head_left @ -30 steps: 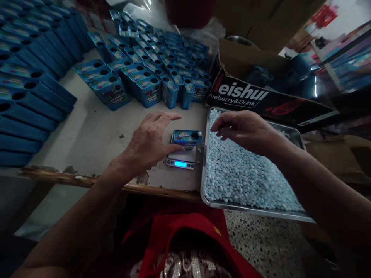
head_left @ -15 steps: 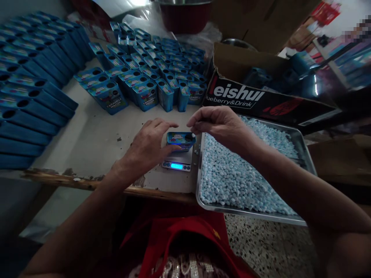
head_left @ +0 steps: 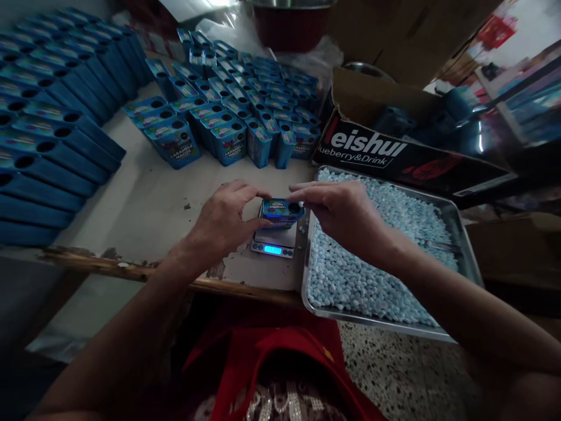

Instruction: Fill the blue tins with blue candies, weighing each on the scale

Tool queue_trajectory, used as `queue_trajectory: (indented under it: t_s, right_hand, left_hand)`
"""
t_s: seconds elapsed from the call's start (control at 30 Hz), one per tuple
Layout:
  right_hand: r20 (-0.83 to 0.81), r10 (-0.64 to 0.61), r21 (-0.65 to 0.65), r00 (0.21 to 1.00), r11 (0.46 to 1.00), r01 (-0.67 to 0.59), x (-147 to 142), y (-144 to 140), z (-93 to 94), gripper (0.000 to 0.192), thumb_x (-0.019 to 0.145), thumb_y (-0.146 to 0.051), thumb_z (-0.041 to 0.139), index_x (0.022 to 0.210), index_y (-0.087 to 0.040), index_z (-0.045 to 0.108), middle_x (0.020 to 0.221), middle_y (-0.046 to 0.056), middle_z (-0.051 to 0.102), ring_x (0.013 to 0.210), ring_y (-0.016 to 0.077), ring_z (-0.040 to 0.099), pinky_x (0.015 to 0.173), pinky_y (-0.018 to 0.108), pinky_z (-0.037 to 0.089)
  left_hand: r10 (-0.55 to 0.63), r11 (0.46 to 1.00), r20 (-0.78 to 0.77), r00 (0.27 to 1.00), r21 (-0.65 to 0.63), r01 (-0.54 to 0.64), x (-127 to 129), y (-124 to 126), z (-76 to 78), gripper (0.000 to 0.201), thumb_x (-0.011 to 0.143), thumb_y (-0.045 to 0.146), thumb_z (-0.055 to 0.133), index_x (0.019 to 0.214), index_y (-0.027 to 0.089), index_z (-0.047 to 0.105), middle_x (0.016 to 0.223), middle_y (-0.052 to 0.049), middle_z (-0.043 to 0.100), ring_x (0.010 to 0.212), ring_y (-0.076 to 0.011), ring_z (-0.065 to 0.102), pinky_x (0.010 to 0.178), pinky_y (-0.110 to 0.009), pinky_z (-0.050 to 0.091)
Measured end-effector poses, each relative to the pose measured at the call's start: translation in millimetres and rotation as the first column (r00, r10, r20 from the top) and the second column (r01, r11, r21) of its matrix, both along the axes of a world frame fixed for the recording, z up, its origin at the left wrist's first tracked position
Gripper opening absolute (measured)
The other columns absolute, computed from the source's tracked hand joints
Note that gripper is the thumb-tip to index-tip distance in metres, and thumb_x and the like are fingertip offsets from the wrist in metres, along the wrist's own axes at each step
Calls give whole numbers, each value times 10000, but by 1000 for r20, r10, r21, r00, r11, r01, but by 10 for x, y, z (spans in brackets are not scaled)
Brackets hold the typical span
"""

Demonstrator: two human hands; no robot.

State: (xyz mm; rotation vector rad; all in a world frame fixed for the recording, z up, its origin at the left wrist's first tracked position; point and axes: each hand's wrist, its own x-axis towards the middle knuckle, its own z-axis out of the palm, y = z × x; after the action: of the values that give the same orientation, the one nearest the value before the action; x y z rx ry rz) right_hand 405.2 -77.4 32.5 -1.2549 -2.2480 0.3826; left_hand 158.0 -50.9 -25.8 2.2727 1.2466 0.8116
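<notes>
A small blue candy box (head_left: 280, 217) labelled "CARAMELO MACIZO" sits on a digital scale (head_left: 272, 249) with a lit blue display, its digits too blurred to read. My left hand (head_left: 228, 213) grips the left end of the box, thumb at the front and index finger at the top back edge. Over the box's right top corner, beside its dark round hole, is my right hand (head_left: 339, 202) with fingers stretched out; no candy shows in it. Right of the scale lies a metal tray (head_left: 307, 275) of pale blue and white candies (head_left: 350, 269).
Rows of blue boxes (head_left: 56, 146) fill the left side, and more boxes (head_left: 230, 143) stand behind the scale. A black printed carton (head_left: 412, 155) holding blue items stands behind the tray. The table's worn wooden edge (head_left: 144, 273) runs along the front.
My right hand has come down to the box top, its pinched fingers straightening. The white candy seen by the hole is gone from view. My left hand has closed onto the box. The view shifted slightly.
</notes>
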Motion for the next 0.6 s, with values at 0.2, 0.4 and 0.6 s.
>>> queue_trajectory:
  t_s: [0.2, 0.4, 0.6]
  right_hand:
    - [179, -150, 113, 972, 985, 131, 113, -5, -74, 410, 969, 11, 545, 1148, -191, 854, 1101, 83, 855, 994, 241, 815, 894, 373, 633]
    - [241, -149, 93, 959, 987, 130, 209, -63, -263, 387, 1016, -16, 502, 1130, -157, 843, 1156, 121, 822, 937, 228, 789, 813, 349, 615]
    - [332, -116, 100, 936, 991, 88, 70, -224, -261, 407, 1023, -23, 462, 1206, -146, 804, 1270, 171, 770, 1054, 284, 759, 848, 399, 613]
  left_hand:
    - [11, 1000, -7, 1000, -9, -11, 23, -21, 80, 343, 865, 302, 867, 1190, 313, 758, 1243, -43, 762, 1214, -311, 703, 1070, -479, 560]
    - [36, 997, -52, 998, -70, -39, 28, -15, 93, 373, 879, 345, 863, 1232, 290, 758, 1279, -49, 756, 1194, -305, 704, 1076, -455, 547]
    - [55, 997, -45, 997, -52, -57, 15, 29, 46, 417, 881, 357, 862, 1273, 282, 741, 1270, -49, 757, 1179, -306, 698, 1075, -460, 545]
